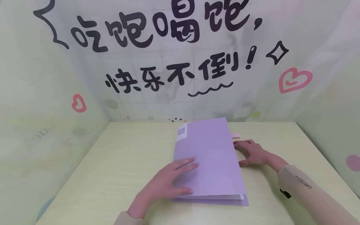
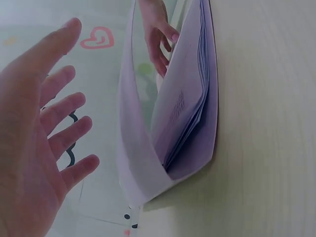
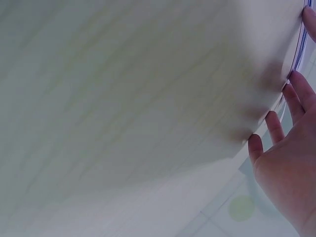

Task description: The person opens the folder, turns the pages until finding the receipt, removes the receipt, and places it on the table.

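Note:
A lilac document folder (image 1: 208, 162) rests on the table, its front cover a little raised over the sheets inside. Seen end-on in the left wrist view, the folder (image 2: 212, 118) gapes in a V, with a stack of clear-pocket pages (image 2: 190, 98) against the back cover. My left hand (image 1: 171, 179) hovers over the cover's lower left side, fingers spread and holding nothing. At the folder's right edge is my right hand (image 1: 251, 153), its fingers extended and fingertips right at that edge. The right wrist view shows those fingertips (image 3: 295, 76) close beside the page edges.
A pale pink tab (image 1: 235, 135) sticks out from the folder's upper right side. A white label (image 1: 182, 132) marks its upper left corner. The pale wood-grain table (image 1: 112, 162) meets a printed curtain (image 1: 140, 106) at the back, with similar panels on both sides.

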